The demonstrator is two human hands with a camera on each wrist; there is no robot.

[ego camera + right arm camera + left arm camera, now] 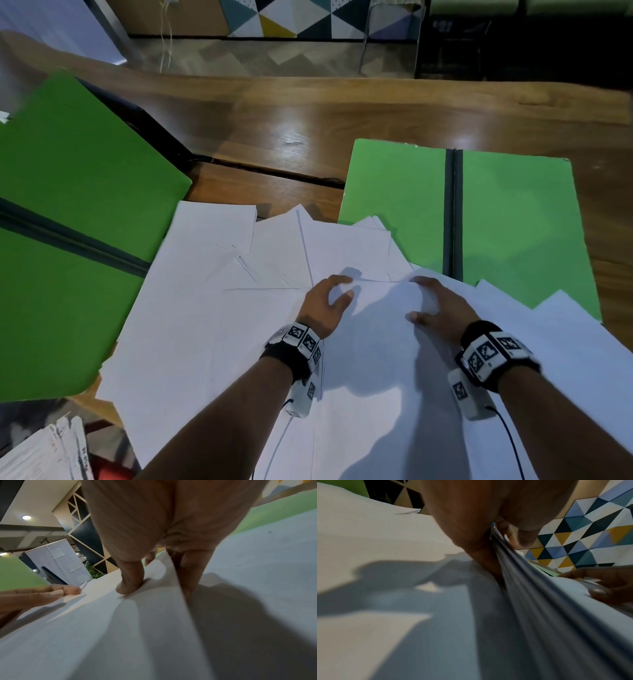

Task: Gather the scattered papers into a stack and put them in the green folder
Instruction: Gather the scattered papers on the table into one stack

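White papers [205,325] lie fanned over the wooden table between two open green folders, one at the left [68,171] and one at the right [513,222]. Both hands hold a sheaf [380,308] in the middle of the spread. My left hand [329,301] pinches its left edge, thumb on top; several sheet edges [522,588] show in the left wrist view. My right hand [435,301] grips the right edge, with the thumb [130,580] pressing on top and fingers under the sheet [120,628]. Papers overlap both folders' near edges.
Bare table [308,120] stretches beyond the papers to its far edge. A pile of printed sheets [44,452] sits below the table's edge at the bottom left. Chair legs [366,41] and a patterned panel [291,17] stand past the table.
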